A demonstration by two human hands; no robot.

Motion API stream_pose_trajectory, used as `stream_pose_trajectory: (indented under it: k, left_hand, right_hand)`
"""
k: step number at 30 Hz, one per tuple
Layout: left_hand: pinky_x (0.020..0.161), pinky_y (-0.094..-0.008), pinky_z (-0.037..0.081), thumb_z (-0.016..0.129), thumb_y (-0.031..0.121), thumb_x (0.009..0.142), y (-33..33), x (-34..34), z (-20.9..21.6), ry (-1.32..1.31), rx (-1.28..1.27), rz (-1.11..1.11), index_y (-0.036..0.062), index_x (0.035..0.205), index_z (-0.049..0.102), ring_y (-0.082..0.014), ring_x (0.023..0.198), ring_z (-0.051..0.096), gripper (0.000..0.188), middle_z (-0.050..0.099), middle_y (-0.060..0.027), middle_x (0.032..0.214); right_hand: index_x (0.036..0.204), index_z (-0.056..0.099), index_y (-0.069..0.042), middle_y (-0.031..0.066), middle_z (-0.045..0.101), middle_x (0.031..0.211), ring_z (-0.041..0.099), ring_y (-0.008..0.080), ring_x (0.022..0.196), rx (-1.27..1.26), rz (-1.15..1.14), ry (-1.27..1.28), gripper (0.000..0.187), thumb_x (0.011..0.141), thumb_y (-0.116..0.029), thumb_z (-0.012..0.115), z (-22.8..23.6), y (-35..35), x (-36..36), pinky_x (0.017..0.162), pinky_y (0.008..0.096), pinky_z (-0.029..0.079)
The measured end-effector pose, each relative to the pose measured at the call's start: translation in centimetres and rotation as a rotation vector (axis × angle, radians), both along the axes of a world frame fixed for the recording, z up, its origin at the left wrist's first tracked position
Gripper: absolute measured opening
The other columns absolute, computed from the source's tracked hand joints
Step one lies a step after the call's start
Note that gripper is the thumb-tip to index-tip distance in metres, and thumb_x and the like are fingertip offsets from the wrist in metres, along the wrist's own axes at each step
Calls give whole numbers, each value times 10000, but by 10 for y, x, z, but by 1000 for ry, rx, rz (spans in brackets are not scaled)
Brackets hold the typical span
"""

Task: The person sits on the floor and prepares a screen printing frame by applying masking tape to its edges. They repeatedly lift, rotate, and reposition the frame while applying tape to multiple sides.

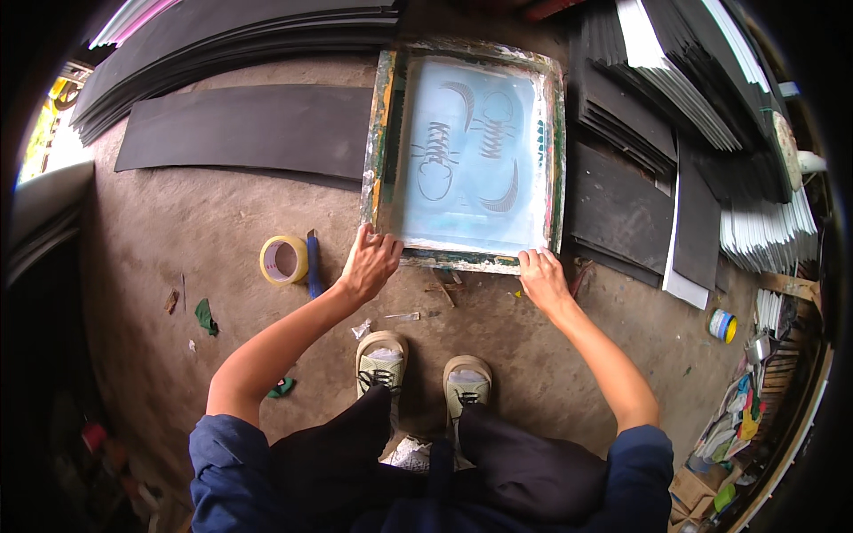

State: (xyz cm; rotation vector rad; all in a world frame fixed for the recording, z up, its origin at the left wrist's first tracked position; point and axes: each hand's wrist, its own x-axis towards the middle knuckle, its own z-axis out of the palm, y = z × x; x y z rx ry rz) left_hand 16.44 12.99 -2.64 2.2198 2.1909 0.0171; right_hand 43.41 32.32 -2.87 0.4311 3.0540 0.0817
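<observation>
A screen printing frame [379, 133] with a paint-crusted wooden border lies before me, its pale blue mesh [466, 182] carrying stencilled curved and ribbed shapes. My left hand [368, 265] is closed around the near left corner of the border. At the near right corner my right hand [542, 274] grips the same border, fingers over its top edge. What is under the frame is hidden. Left of my left hand, a roll of yellowish tape [303, 260] sits on the floor beside a blue cutter knife [314, 266].
Black sheets [249, 133] lie left of the frame, with a thicker stack [222, 44] behind them. More black sheets [619, 200] and white-edged stacks [769, 226] stand on the right. A small paint pot [723, 326] is at far right. Green scraps [206, 316] litter the concrete floor.
</observation>
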Motion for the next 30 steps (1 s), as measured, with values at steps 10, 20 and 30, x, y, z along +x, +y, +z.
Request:
stream_pose_trajectory:
  k: [10, 20, 30]
  left_hand:
    - [874, -388, 354, 632, 235, 744, -19, -12, 10, -108, -13, 30, 70, 1038, 548, -198, 1015, 472, 347, 504, -69, 978]
    - [858, -383, 398, 618, 252, 761, -141, -71, 41, -100, 30, 531, 70, 1040, 558, -239, 1081, 470, 339, 534, -86, 1063]
    - [864, -344, 419, 526, 177, 795, -169, -76, -48, 9, -145, 521, 39, 1125, 483, -243, 924, 549, 360, 569, -97, 948]
  right_hand:
    - [1113, 425, -35, 142, 535, 959, 607, 278, 826, -80, -92, -306, 620, 632, -231, 764, 17, 1, -27, 852, 421, 406]
    - [1107, 498, -45, 156, 496, 1101, 522, 318, 1022, -258, 81, -149, 444, 776, -309, 634, 96, -37, -163, 938, 564, 299]
    - [999, 554, -62, 111, 560, 1011, 524, 268, 1018, -303, 375, -87, 270, 802, -244, 584, 56, -128, -258, 953, 489, 336]
